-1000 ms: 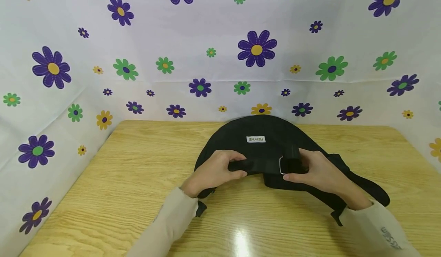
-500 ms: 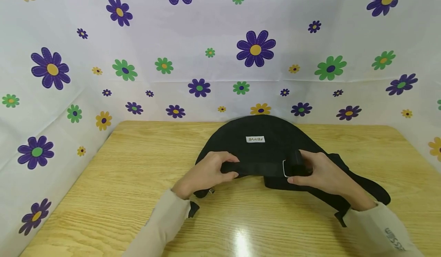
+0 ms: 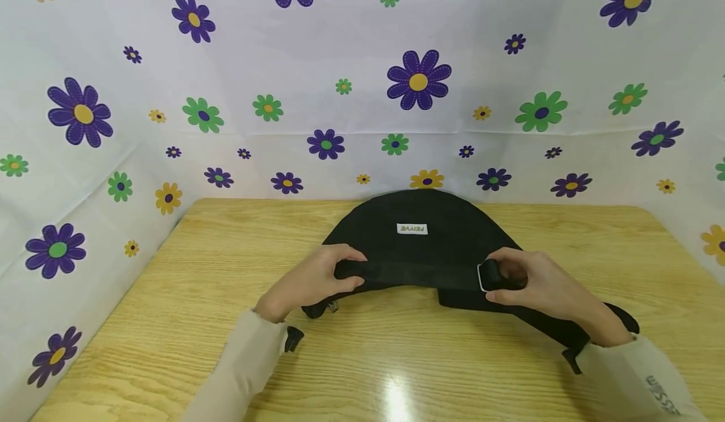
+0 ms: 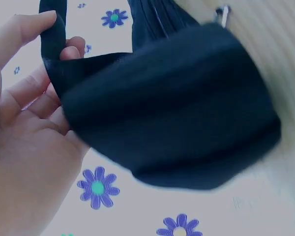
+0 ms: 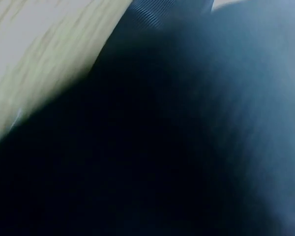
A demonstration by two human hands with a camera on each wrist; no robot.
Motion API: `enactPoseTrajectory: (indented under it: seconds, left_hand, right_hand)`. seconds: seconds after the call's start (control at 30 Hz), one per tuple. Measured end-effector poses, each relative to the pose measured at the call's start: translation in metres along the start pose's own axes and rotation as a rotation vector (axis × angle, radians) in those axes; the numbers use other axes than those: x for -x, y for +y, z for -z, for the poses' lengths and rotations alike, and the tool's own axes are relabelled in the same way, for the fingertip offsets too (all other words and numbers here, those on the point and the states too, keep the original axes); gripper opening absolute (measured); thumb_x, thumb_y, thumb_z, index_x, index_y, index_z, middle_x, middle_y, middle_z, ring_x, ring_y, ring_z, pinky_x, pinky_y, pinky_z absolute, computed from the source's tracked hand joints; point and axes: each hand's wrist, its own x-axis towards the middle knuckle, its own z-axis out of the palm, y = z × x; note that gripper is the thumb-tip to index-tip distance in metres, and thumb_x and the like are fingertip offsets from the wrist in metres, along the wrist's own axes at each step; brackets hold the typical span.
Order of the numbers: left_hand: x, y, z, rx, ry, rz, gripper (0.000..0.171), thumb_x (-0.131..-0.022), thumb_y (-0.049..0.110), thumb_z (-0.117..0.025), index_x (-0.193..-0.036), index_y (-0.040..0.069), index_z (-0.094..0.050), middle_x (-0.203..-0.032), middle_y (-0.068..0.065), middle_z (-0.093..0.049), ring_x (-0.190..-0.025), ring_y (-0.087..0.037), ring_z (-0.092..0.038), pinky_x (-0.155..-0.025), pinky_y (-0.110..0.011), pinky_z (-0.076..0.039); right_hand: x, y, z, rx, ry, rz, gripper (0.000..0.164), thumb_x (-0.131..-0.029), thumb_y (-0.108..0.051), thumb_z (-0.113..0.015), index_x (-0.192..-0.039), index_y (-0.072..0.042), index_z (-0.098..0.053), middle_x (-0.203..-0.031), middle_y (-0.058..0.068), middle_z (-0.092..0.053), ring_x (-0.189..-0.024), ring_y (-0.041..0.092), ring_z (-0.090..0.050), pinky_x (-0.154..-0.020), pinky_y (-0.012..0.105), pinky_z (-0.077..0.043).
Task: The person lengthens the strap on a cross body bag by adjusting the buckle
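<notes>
A black fabric bag [image 3: 421, 205] with a curved top lies on the table, its small white label [image 3: 412, 229] upside down. Across its near side a wide black strap [image 3: 419, 274] is stretched between both hands. My left hand [image 3: 314, 278] pinches the strap's left part between thumb and fingers; in the left wrist view the strap [image 4: 53, 37] runs through that grip beside the blurred black fabric [image 4: 172, 108]. My right hand [image 3: 544, 287] holds the strap just right of a silver metal buckle [image 3: 483, 278], where the webbing loops over. Blurred black fabric [image 5: 137, 147] hides the hand in the right wrist view.
The wooden table [image 3: 362, 359] extends on all sides of the bag. A white cloth with printed flowers [image 3: 317, 82] hangs behind and to the left. A black strap end [image 3: 293, 338] shows beside the left sleeve, another [image 3: 572, 360] by the right sleeve.
My left hand has moved left and my right hand slightly right, drawing the strap out longer and straighter between them. The buckle has shifted right; the bag's left end has moved left.
</notes>
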Motion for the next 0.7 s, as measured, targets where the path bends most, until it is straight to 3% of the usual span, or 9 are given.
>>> enactPoseTrajectory:
  seconds: [0.13, 0.33, 0.5, 0.7]
  left_hand:
    - [0.007, -0.006, 0.009, 0.023, 0.024, 0.045, 0.032, -0.094, 0.006, -0.072, -0.124, -0.005, -0.066, -0.126, -0.017, -0.066, -0.122, -0.032, -0.059, -0.102, -0.047, -0.047]
    - [0.013, -0.010, 0.018, 0.059, 0.037, 0.063, 0.033, -0.093, 0.002, -0.072, -0.124, -0.007, -0.066, -0.126, -0.019, -0.065, -0.122, -0.034, -0.059, -0.102, -0.050, -0.046]
    - [0.010, -0.006, 0.020, 0.016, -0.004, 0.063, 0.038, -0.092, 0.005, -0.075, -0.127, -0.006, -0.064, -0.129, -0.019, -0.064, -0.123, -0.035, -0.058, -0.102, -0.049, -0.046]
    - [-0.002, 0.007, 0.017, 0.012, -0.096, -0.004, 0.054, -0.093, 0.017, -0.077, -0.138, -0.005, -0.056, -0.132, -0.018, -0.062, -0.121, -0.032, -0.059, -0.101, -0.046, -0.047]
  right_hand:
    - [0.003, 0.005, 0.002, -0.003, 0.015, -0.009, 0.040, -0.082, -0.003, -0.081, -0.116, 0.006, -0.061, -0.077, -0.006, -0.061, -0.066, 0.009, -0.058, -0.058, 0.025, -0.046]
    - [0.005, 0.008, 0.003, -0.021, 0.014, -0.028, 0.040, -0.083, -0.003, -0.081, -0.116, 0.006, -0.061, -0.077, -0.005, -0.059, -0.067, 0.010, -0.057, -0.058, 0.025, -0.044]
    - [0.002, 0.006, 0.000, -0.011, 0.010, -0.020, 0.039, -0.083, -0.004, -0.081, -0.116, 0.006, -0.061, -0.076, -0.005, -0.059, -0.066, 0.009, -0.056, -0.057, 0.025, -0.044]
    - [0.000, 0.001, -0.003, -0.011, 0.007, 0.008, 0.039, -0.083, -0.004, -0.081, -0.116, 0.006, -0.061, -0.076, -0.004, -0.060, -0.065, 0.008, -0.056, -0.056, 0.025, -0.044]
